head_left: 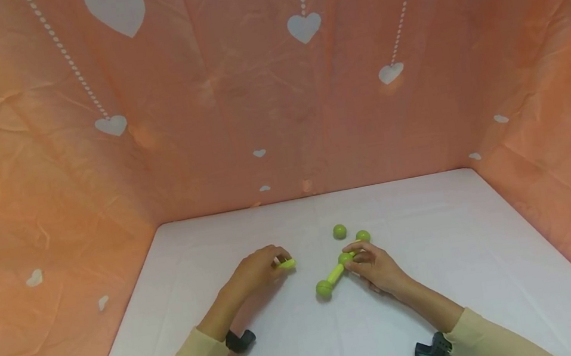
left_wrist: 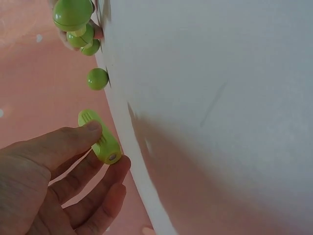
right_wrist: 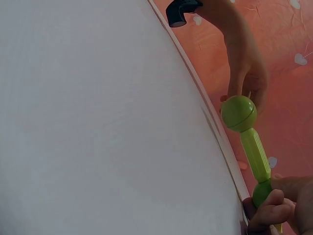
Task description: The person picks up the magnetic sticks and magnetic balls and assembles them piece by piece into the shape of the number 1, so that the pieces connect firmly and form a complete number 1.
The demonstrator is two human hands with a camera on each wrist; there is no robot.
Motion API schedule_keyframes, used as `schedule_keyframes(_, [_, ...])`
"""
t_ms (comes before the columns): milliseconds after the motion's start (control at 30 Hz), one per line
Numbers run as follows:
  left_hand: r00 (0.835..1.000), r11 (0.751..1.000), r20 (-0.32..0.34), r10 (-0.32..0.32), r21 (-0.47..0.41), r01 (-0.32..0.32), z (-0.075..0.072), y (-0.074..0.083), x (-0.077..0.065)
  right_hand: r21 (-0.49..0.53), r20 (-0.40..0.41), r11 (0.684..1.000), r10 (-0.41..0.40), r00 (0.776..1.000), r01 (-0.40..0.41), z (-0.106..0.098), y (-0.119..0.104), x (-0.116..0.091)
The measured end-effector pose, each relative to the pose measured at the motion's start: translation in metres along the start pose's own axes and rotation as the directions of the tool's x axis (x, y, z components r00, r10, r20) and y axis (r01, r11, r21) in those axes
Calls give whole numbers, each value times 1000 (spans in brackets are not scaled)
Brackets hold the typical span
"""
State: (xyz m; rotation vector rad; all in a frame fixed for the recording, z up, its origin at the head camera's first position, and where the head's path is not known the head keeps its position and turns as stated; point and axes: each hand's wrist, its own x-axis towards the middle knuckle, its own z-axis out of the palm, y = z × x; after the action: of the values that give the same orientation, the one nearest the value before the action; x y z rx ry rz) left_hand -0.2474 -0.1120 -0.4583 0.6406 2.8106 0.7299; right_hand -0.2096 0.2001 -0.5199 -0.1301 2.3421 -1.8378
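My left hand (head_left: 259, 268) pinches a short yellow-green ribbed rod (left_wrist: 110, 146) between thumb and fingers; a round silvery spot shows on its end face. To the right, my right hand (head_left: 380, 264) grips the middle green ball (head_left: 345, 258) of a line of balls and rods. From that ball a ribbed rod (right_wrist: 256, 154) runs to a larger-looking green ball (head_left: 324, 288) at the near end. Beyond the right fingers, partly hidden by them, a second rod leads toward another green ball (head_left: 363, 236). A separate green ball (head_left: 339, 231) sits just left of that far end.
Everything is over a white-covered table (head_left: 287, 352). Orange cloth (head_left: 266, 114) with white hearts hangs behind and at both sides. A dark strap-on camera is worn on the left wrist (head_left: 240, 341) and another on the right wrist (head_left: 432, 351).
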Motion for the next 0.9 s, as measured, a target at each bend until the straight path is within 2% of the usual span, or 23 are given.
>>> schedule_keyframes(233, [999, 999, 30, 31, -34, -30, 2, -1, -3, 6, -7, 1000, 3, 1000, -2, 1, -1, 0])
schedule_keyframes(533, [996, 996, 40, 82, -33, -81, 5, -1, -10, 59, -3, 998, 20, 1000, -20, 0, -3, -2])
schedule_keyframes(900, [982, 983, 89, 165, -101, -156, 6, 3, -19, 46, -1, 999, 28, 1000, -28, -1, -3, -1])
